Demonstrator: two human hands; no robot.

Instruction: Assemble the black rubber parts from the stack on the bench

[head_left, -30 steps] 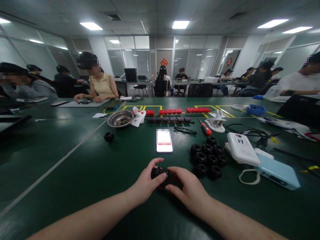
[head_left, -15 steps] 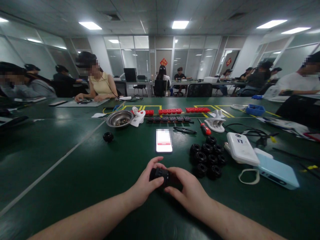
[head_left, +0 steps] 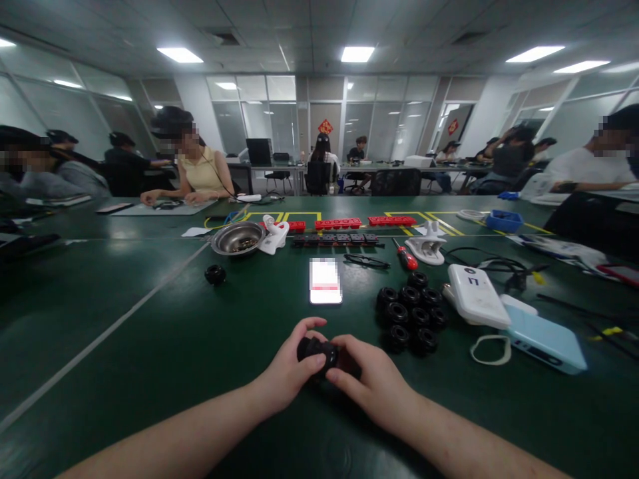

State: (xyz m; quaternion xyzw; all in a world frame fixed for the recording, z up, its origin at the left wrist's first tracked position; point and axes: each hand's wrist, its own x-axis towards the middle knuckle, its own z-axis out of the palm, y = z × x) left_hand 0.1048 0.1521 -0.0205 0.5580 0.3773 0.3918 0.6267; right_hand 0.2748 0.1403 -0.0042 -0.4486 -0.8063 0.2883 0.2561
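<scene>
**Black part held at the lower centre, both hands close together**

From the head camera, we see our left hand [head_left: 287,364] at the lower centre of the frame, clamped on a black part [head_left: 328,350], its thumb laid across the near side. Our right hand [head_left: 374,376] comes in from the lower right, with thumb and forefinger curved around the part's right end; we cannot tell whether they grip it firmly. The black part sits between the two hands, over the green table [head_left: 200,332].

Just above them, in the middle of the frame, we have a lit phone [head_left: 326,297]. Right of centre stands a cluster of black wheel-like pieces [head_left: 398,313], and a single black piece [head_left: 215,275] lies left of centre. Farther up, we see a metal bowl [head_left: 219,247] with small bits in it, a white object [head_left: 274,239] just beside it, red strips [head_left: 337,223], a dark strip [head_left: 339,240] and a red-handled screwdriver [head_left: 409,259]. On the right side, a white device [head_left: 479,294] marked 17 lies next to a light blue device [head_left: 546,336], with a pale loop [head_left: 492,361] near them. A person in a yellow top [head_left: 204,174] sits at the upper left.
</scene>
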